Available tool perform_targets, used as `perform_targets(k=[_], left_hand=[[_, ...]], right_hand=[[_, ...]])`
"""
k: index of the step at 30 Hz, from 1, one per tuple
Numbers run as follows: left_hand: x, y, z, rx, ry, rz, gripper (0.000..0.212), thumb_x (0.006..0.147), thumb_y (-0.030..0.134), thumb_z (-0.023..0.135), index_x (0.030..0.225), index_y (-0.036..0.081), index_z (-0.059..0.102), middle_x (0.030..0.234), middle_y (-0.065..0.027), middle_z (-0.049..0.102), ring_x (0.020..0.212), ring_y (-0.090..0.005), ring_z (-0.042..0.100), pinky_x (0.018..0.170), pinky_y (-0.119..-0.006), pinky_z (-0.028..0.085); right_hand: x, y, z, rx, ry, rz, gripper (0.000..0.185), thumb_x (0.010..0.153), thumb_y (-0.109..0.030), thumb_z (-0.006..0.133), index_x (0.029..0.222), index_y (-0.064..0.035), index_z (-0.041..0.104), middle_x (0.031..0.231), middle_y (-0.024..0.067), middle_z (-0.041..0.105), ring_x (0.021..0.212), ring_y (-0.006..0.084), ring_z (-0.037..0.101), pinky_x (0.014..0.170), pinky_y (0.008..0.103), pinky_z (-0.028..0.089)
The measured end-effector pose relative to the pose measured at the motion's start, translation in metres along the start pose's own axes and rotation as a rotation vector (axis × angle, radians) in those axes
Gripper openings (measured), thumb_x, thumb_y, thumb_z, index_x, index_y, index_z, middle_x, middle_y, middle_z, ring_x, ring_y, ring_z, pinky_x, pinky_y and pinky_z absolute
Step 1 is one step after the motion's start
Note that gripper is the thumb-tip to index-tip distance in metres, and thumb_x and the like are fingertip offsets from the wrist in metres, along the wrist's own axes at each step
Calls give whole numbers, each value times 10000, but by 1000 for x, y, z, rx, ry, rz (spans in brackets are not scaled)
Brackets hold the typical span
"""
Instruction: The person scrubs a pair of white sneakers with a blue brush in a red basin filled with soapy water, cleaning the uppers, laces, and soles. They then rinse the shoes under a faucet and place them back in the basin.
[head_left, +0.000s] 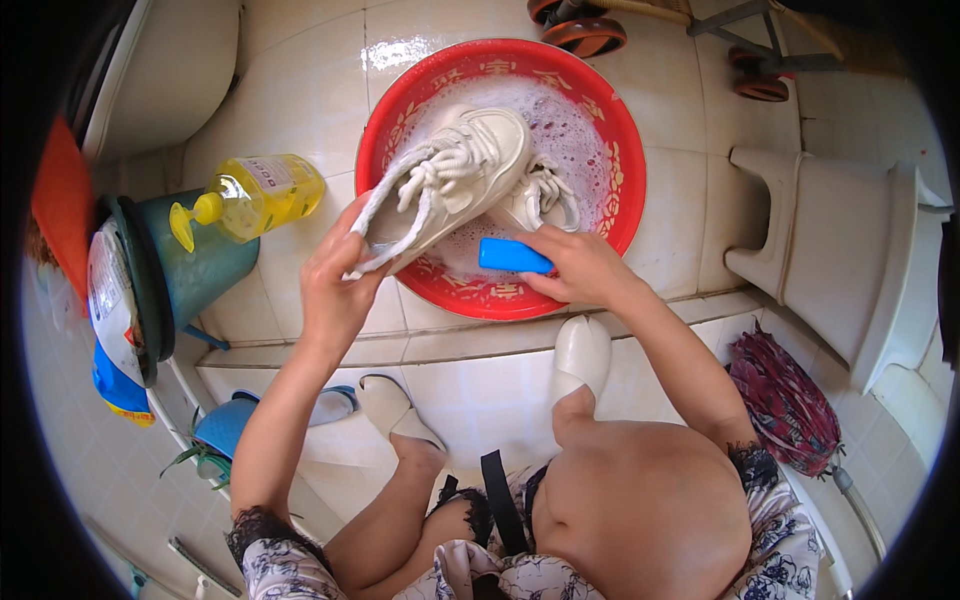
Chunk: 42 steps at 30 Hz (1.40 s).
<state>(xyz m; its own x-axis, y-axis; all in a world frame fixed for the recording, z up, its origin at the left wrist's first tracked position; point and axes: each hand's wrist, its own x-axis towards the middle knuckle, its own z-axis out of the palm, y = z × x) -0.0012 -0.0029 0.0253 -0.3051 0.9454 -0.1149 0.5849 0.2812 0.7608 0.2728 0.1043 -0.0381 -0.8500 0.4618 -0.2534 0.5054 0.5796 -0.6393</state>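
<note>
My left hand grips the heel collar of a white lace-up shoe, holding it tilted above a red plastic basin. The shoe's toe points away and to the right. In my right hand is a blue block-shaped object, held low over the basin's near side; it may be a brush, but its underside is hidden. A second white shoe lies in the basin, partly behind the first. Foamy water fills the basin, whose inner wall bears flower patterns and writing.
A yellow pump bottle lies at the left by a green bin. A white plastic stool stands at the right, near a mop with dark red strands. Wheels show at the top. A tiled step edge runs before my feet.
</note>
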Motion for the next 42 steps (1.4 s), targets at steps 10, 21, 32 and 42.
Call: perform_targets(k=[10, 21, 32, 42], left_hand=[[-13, 1, 14, 359, 49, 376, 295, 629, -17, 722, 645, 26, 430, 1299, -117, 553, 1131, -319, 565, 830, -365, 512], [-50, -70, 59, -72, 138, 368, 789, 623, 45, 845, 1237, 114, 354, 1458, -221, 275, 1324, -427, 327, 1061, -476, 347], [-49, -48, 60, 80, 98, 322, 741, 636, 48, 739, 1322, 158, 483, 1382, -107, 468, 1280, -323, 430, 941, -417, 383], [-30, -36, 45, 349, 155, 232, 654, 703, -4, 605, 1302, 247, 535, 1321, -55, 518, 1188, -222, 507, 742, -343, 395]], right_hand=[[34, -17, 47, -205, -184, 152, 497, 765, -70, 601, 1258, -44, 537, 939, 190, 628, 840, 314, 660, 697, 407, 533], [34, -85, -77, 271, -316, 133, 499, 833, -232, 589, 1324, -180, 517, 927, 145, 646, 864, 328, 628, 742, 418, 501], [75, -112, -38, 203, -581, 219, 348, 912, -221, 473, 1190, -20, 532, 986, 297, 619, 866, 400, 641, 749, 461, 503], [67, -128, -35, 1198, -565, 897, 354, 973, -346, 447, 1290, -194, 494, 687, -16, 453, 456, 56, 349, 382, 223, 274]])
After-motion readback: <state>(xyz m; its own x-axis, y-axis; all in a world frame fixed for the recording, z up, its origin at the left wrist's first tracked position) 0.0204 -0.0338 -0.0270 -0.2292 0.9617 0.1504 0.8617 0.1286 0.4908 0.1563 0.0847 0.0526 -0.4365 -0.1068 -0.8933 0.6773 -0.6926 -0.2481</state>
